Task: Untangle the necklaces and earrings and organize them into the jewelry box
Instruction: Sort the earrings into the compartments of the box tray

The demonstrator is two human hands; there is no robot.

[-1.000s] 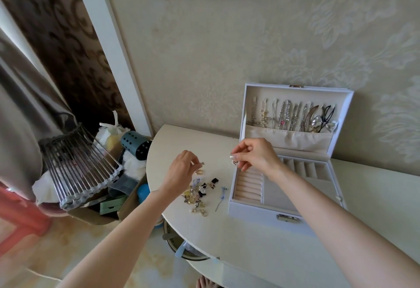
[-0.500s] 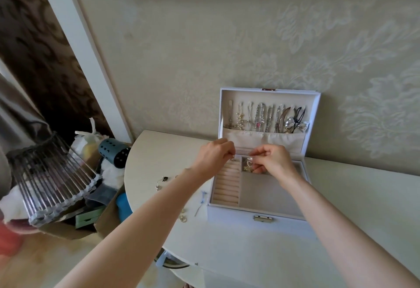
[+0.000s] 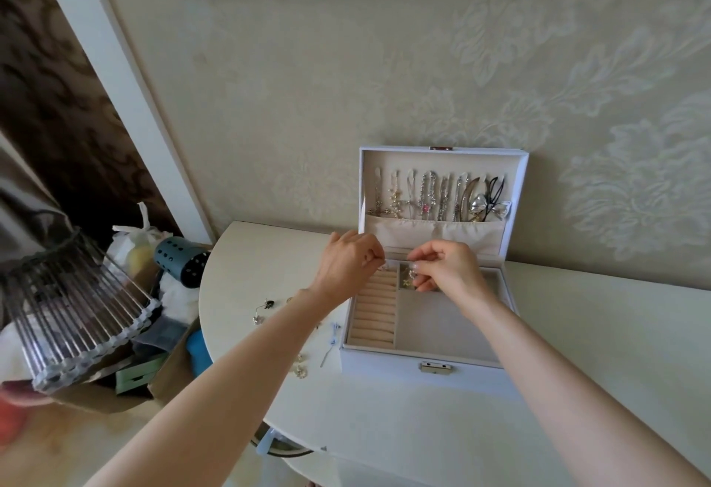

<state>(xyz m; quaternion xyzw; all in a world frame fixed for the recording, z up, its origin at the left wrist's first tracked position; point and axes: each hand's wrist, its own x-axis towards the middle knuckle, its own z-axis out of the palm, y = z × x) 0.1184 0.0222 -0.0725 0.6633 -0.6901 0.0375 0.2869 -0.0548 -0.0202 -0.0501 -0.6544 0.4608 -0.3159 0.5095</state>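
A white jewelry box [image 3: 388,368] stands open on the table against the wall. Several necklaces [image 3: 431,198] hang in its lid above a fabric pocket. Both hands hover over the box's back compartments. My right hand [image 3: 446,269] pinches a small sparkly earring [image 3: 412,275] over a little back compartment that holds other small pieces. My left hand [image 3: 348,261] has its fingers curled, pinching something tiny near the top of the ring rolls [image 3: 375,311]; what it pinches is too small to name. Loose earrings [image 3: 265,309] lie on the table left of the box, partly hidden by my left forearm.
The cream table [image 3: 596,332] has a rounded left edge. Beyond that edge sit a cardboard box of clutter [image 3: 169,367], a blue perforated cylinder [image 3: 182,261] and a ribbed clear rack [image 3: 77,306]. A thin blue-tipped pin [image 3: 331,340] lies by the jewelry box's left wall.
Both hands moved from the loose pile and the box's left edge to the back compartments of the box. The view shifted, bringing the box toward the centre.
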